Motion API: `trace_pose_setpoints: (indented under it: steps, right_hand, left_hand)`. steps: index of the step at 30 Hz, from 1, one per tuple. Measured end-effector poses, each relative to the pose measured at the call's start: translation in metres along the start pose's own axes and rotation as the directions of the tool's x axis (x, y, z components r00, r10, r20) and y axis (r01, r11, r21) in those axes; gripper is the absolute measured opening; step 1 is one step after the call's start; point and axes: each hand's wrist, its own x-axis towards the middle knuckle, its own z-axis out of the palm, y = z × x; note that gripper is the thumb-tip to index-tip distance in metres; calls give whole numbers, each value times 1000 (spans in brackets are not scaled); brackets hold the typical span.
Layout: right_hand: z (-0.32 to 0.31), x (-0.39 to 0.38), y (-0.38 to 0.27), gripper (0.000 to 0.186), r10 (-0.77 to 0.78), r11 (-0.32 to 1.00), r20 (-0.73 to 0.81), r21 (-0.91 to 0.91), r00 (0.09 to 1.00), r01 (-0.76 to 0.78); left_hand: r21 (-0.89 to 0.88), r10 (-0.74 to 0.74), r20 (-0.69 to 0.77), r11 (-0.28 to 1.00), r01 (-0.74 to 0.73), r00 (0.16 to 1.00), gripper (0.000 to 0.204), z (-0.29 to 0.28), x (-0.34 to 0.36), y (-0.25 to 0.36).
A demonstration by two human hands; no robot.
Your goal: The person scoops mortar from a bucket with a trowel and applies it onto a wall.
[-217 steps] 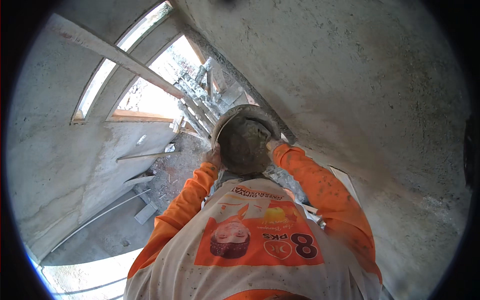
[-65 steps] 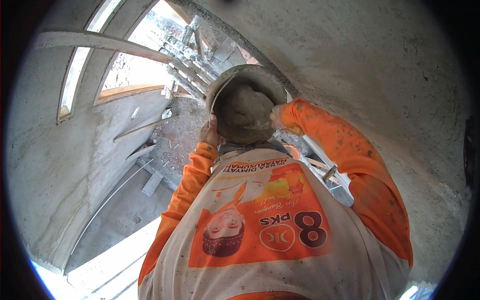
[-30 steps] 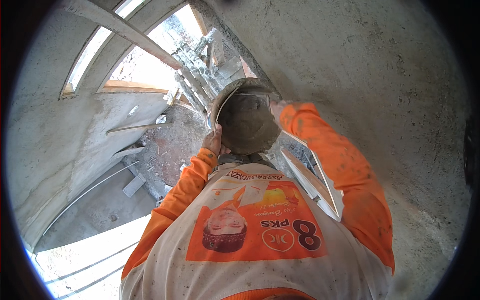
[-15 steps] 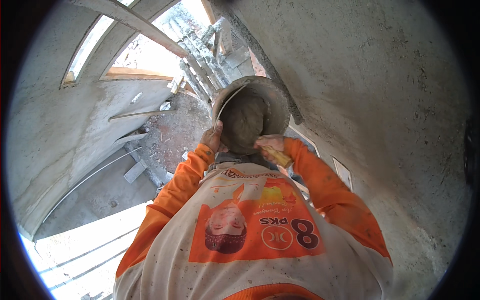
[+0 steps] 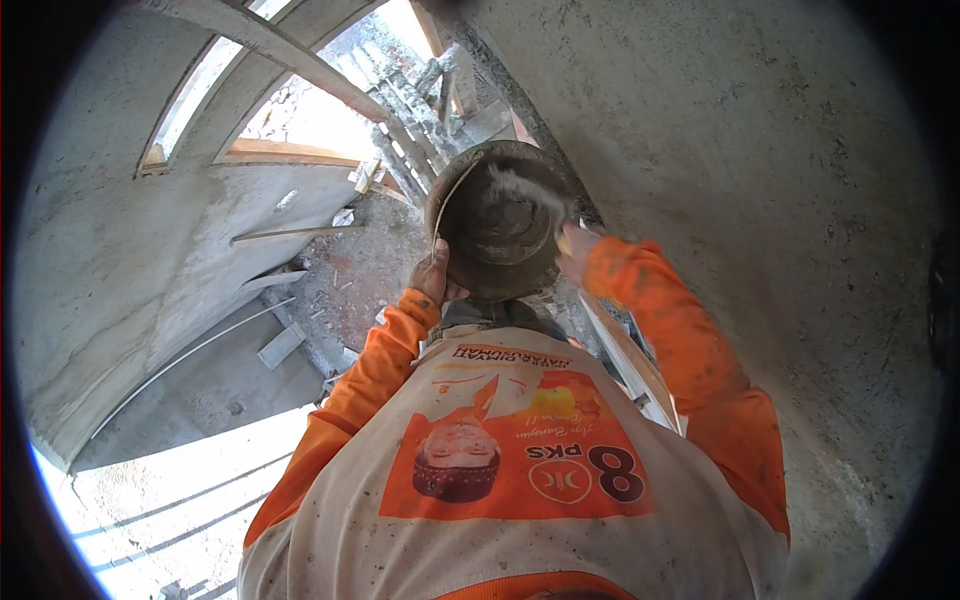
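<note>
Grey walls [image 5: 720, 180] around bucket [image 5: 437, 210] | mortar [image 5: 497, 235] held inside | bucket's left rim pinched by left hand [image 5: 431, 275] | blurred trowel [image 5: 527, 189] gripped by right hand [image 5: 577, 250] at bucket's right | bucket could be tipped by hard strokes, being steadied one-handed

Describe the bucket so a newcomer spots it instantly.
Start at the white shirt with orange sleeves, lower middle. Just above it, the left hand grips one side of the bucket and the right hand is opposite. Unlike the straight poles beyond, it's round and open, with grey-brown mix inside.
</note>
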Motion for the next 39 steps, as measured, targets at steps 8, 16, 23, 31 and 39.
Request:
trace_pose_setpoints:
  steps: [8, 16, 23, 31, 39]
  right_hand:
    - [36, 36, -12, 36, -220, 721, 394, -550, 892, 421]
    - [-13, 39, 13, 35, -31, 999, 295, -5, 955, 34]
    - [28, 12, -16, 28, -319, 860, 242, -332, 916, 388]
    - [20, 58, 51, 43, -253, 960, -228, -182, 940, 214]
    - [13, 1, 9, 47, -182, 982, 403, 121, 897, 145]
  left_hand:
    - [-73, -81, -42, 994, 78, 996, 60, 13, -1, -1]
    - [-63, -78, -71, 995, 73, 994, 67, 8, 1, -7]
    - [-24, -29, -7, 999, 29, 1000, 65, -5, 17, -30]
    - [-29, 26, -66, 999, -28, 997, 54, 10, -15, 4]
    - [332, 79, -239, 943, 5, 968, 34, 1, -20, -4]
